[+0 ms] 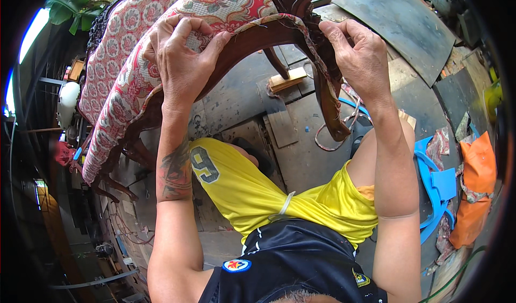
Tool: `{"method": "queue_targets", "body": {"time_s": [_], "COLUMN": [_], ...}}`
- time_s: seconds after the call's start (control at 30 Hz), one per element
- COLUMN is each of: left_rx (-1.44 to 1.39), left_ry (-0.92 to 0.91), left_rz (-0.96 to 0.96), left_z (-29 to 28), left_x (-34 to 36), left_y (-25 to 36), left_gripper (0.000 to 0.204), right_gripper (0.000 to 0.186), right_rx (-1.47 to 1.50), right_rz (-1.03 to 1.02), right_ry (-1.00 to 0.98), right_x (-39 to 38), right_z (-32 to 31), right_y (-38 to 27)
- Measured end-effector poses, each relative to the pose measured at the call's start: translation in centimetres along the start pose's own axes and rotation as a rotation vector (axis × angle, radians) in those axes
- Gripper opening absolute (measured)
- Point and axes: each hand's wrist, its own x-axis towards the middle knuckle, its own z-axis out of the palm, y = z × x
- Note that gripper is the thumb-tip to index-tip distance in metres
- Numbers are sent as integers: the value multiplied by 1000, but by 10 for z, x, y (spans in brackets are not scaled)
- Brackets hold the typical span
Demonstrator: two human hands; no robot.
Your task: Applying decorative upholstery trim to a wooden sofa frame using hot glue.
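Observation:
A sofa-like seat [129, 61] with a carved dark wooden frame [252, 38] is covered in red and cream floral fabric. Patterned fabric piping [269, 18] follows its curved front edge, then hangs loose down the front leg [334, 123]. My left hand [183, 56] rests over the fabric edge, thumb and fingers drawn in at the piping. Beside the carved top of that leg, my right hand [357, 56] is closed with thumb and finger pinched together. Whatever lies between those right fingertips is too small to make out.
Stacked wood pieces [287, 80] lie on the floor under the seat. The piping's tail loops on the floor by the leg. Rightward are a dark flat sheet [398, 23], a blue plastic piece [438, 185], orange material [473, 187] and fabric scraps [439, 142].

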Motion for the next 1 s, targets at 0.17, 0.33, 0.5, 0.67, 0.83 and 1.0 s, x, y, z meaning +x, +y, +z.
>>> {"method": "queue_targets", "body": {"time_s": [0.17,0.33,0.5,0.67,0.83,1.0], "left_rx": [21,50,-15,77,62,209], "left_ry": [22,16,20,-15,103,219], "left_rz": [-2,8,-18,22,95,60], "left_z": [7,6,11,12,17,17], "left_x": [-1,3,3,2,-2,-43], "left_y": [3,10,12,17,18,26], "left_gripper": [36,39,36,34,29,21], "right_gripper": [28,30,32,34,34,33], "right_rx": [40,63,48,53,19,-11], "right_rz": [9,62,79,74,69,15], "right_ry": [6,-36,-35,-21,-23,-13], "right_x": [-1,-2,-1,-2,-3,-3], "right_z": [8,11,10,10,9,8], "right_y": [3,1,-5,-4,-3,0]}}
